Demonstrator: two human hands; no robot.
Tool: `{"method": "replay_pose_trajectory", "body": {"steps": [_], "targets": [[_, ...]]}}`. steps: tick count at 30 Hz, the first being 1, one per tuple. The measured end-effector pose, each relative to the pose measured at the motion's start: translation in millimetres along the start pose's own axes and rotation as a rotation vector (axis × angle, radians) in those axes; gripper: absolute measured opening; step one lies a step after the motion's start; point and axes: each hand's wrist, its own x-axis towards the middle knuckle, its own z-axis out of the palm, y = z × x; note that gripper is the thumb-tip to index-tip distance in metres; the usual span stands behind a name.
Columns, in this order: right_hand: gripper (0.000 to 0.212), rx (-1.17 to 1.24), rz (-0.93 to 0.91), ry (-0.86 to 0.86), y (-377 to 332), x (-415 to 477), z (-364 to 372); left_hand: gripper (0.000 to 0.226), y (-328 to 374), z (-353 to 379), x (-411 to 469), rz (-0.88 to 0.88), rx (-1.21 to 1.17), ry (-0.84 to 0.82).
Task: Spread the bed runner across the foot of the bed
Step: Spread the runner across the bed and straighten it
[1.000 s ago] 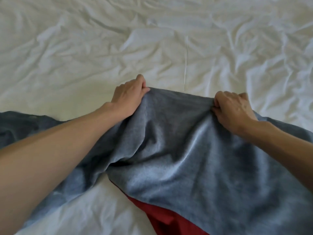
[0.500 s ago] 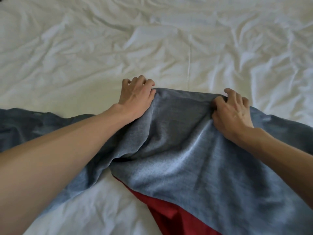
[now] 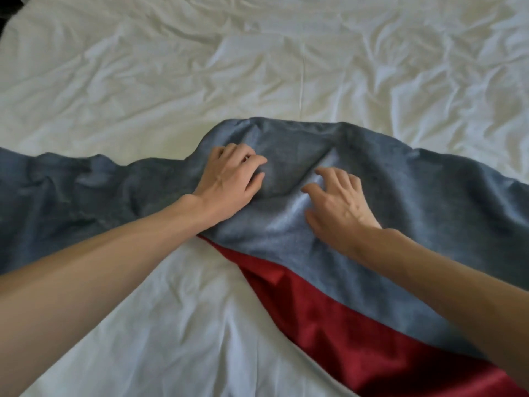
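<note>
The bed runner (image 3: 415,196) is grey-blue cloth with a red lining (image 3: 337,319) that shows where its near edge is turned over. It lies crumpled across the white bed sheet (image 3: 186,81) from the left edge of the view to the right. My left hand (image 3: 229,181) rests on top of the runner near its raised far edge, with bent fingers pressing into the cloth. My right hand (image 3: 335,202) lies beside it on the runner, fingers spread and holding nothing. A soft fold rises between the two hands.
The wrinkled white sheet covers the whole bed beyond the runner, and also lies in front of it at bottom left (image 3: 171,325). A dark gap past the bed's corner (image 3: 5,12) shows at the top left.
Both hands have let go of the runner's far edge and drawn back onto its top surface. The runner now lies further up the bed, with more red lining showing.
</note>
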Motion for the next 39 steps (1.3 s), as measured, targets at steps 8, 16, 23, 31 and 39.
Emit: {"method": "replay_pose_trajectory", "body": {"steps": [8, 16, 23, 31, 39], "targets": [[0.026, 0.146, -0.216, 0.130, -84.3, -65.9, 13.8, 0.018, 10.3, -10.4, -77.1, 0.059, -0.050, 0.069], [0.006, -0.074, -0.228, 0.076, -148.1, -100.5, 35.1, 0.016, 0.8, -23.1, -162.2, 0.133, -0.123, -0.019], [0.030, -0.298, 0.133, -0.121, -171.8, -99.1, 45.5, 0.028, 9.1, -13.4, -207.4, 0.045, -0.138, -0.310], [0.019, -0.071, 0.061, -0.145, -171.3, -108.9, 40.7, 0.052, 20.0, -10.8, -218.8, -0.087, -0.090, -0.274], [0.031, 0.079, 0.022, -0.025, -145.1, -134.3, 24.6, 0.037, 22.5, -17.1, -204.9, -0.047, 0.009, -0.159]]}}
